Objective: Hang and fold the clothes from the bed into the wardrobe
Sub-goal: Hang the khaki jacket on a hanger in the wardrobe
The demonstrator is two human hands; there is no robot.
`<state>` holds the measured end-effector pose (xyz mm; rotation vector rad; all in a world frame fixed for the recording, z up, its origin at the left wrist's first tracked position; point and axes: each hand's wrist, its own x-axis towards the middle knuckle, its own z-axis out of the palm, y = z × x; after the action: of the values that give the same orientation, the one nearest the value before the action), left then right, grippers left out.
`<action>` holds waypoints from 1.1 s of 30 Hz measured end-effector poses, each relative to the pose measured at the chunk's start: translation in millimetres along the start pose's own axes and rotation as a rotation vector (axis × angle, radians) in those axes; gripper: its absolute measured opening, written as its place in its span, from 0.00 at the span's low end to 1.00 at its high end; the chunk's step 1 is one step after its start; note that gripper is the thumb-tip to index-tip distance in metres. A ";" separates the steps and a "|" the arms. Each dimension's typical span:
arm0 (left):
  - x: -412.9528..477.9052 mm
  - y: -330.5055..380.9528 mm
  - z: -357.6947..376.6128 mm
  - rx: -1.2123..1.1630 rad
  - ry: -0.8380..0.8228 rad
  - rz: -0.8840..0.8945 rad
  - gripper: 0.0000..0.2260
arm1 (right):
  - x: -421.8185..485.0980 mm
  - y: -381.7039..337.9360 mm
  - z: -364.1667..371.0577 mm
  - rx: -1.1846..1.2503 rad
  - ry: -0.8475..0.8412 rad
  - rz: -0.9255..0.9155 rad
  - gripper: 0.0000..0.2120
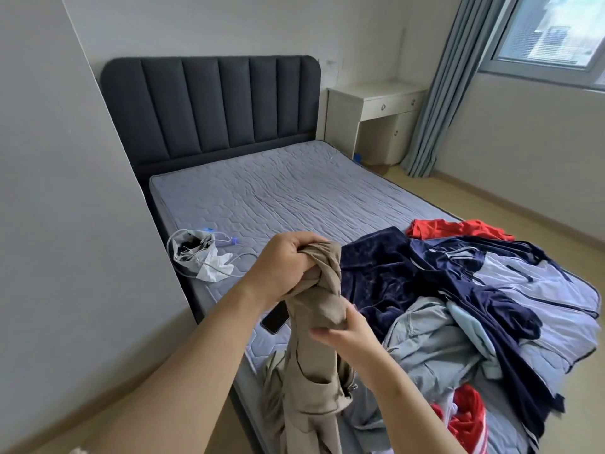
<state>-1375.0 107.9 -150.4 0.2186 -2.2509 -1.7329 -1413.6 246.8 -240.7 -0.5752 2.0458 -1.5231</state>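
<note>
A beige garment hangs twisted in front of me, above the near corner of the bed. My left hand grips its bunched top. My right hand pinches the cloth lower down. On the bed's near right side lies a pile of clothes: a dark blue velvet piece, a navy and pale blue jacket, a light grey-blue garment, a red one at the far edge and a red and white one nearest me. The wardrobe is not in view.
A grey pouch with cables and a crumpled tissue lies on the bed's left side, and a black phone near its left edge. A white wall stands close on the left. A cream desk and blue curtain are at the back right.
</note>
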 end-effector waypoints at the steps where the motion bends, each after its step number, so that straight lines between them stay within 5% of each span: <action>1: 0.6 0.4 -1.8 -0.003 0.030 -0.011 0.18 | 1.5 1.0 1.7 -0.079 0.026 0.000 0.11; 4: 2.8 -7.1 -7.4 -0.125 0.210 -0.160 0.15 | 7.1 5.4 0.1 -0.246 0.223 0.019 0.03; 7: 2.7 -16.3 -9.3 -0.359 0.391 -0.440 0.07 | 8.8 0.9 -1.5 0.116 0.240 -0.038 0.07; 13: -15.9 -27.0 0.8 -0.273 -0.074 -0.621 0.05 | 15.5 -12.8 -5.3 0.477 0.348 0.000 0.12; 18: 5.8 -31.7 -12.9 -0.591 0.377 -0.709 0.05 | 9.8 -5.9 -12.3 0.405 0.380 0.108 0.12; 21: 13.7 -25.2 -20.2 -0.761 0.410 -0.549 0.09 | 3.4 2.1 -11.1 0.246 0.355 0.172 0.18; 24: 7.9 -18.3 -14.5 -0.845 0.230 -0.268 0.09 | 3.6 1.6 -10.4 0.246 0.379 0.236 0.17; 28: -3.5 -45.6 -2.6 -0.416 0.027 -0.223 0.31 | 6.3 -14.1 -12.1 0.555 0.387 0.183 0.16; 33: -24.1 -94.4 13.2 0.106 -0.168 -0.448 0.47 | 3.4 -38.6 -9.2 0.740 0.312 0.041 0.20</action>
<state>-1361.8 102.2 -247.7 0.6695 -2.5671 -1.9011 -1421.0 240.8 -202.0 -0.0029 1.4891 -2.2678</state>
